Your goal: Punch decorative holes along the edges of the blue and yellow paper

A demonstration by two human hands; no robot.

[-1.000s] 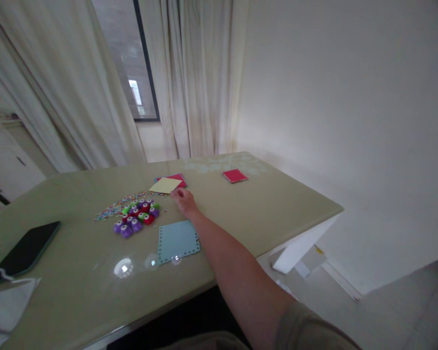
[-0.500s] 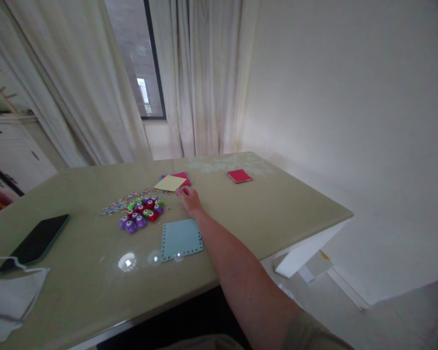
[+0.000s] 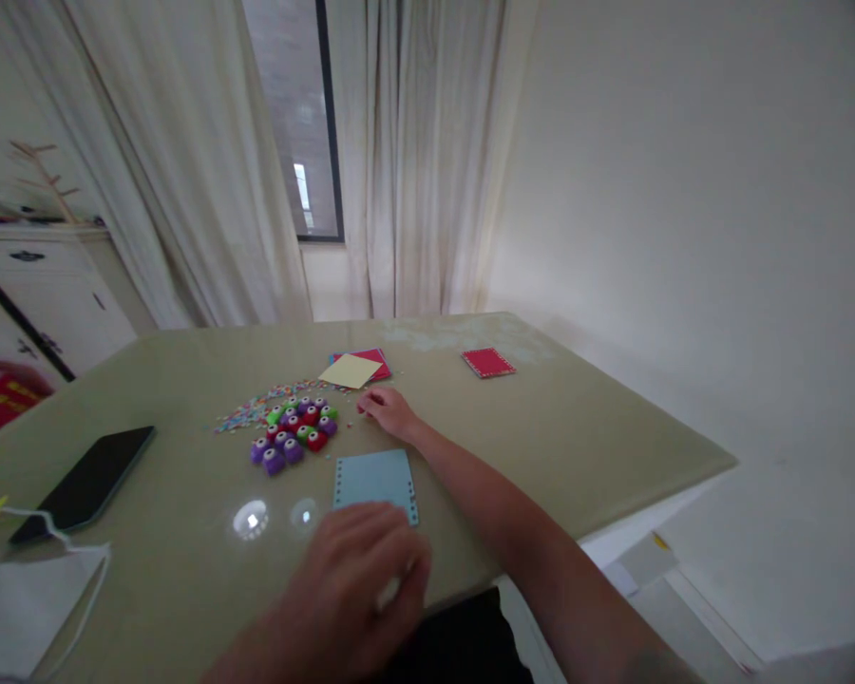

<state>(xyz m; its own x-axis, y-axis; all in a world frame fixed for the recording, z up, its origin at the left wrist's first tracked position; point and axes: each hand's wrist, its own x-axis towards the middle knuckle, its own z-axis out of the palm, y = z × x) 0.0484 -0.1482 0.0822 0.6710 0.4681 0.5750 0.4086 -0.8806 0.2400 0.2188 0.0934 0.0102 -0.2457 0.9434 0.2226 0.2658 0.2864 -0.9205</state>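
My right hand [image 3: 389,410] rests on the green table [image 3: 577,427], fingers curled loosely, just right of a cluster of small purple, red and green punches [image 3: 295,432]. My left hand [image 3: 360,570] hovers near the table's front edge, fingers bent, over the near edge of a light blue square sheet [image 3: 374,475] with punched borders. A yellow sheet [image 3: 351,371] lies on a pink one further back. A red square sheet [image 3: 488,362] lies apart at the right.
Coloured paper bits [image 3: 256,408] are scattered left of the punches. A black phone [image 3: 85,483] and a white cable [image 3: 57,532] lie at the left. White paper [image 3: 21,608] sits at the near left corner. Curtains, a window and a white cabinet stand behind.
My left hand has come into view at the front edge by the blue sheet. My right hand has drawn back from the yellow sheet toward the punches. The camera has shifted.
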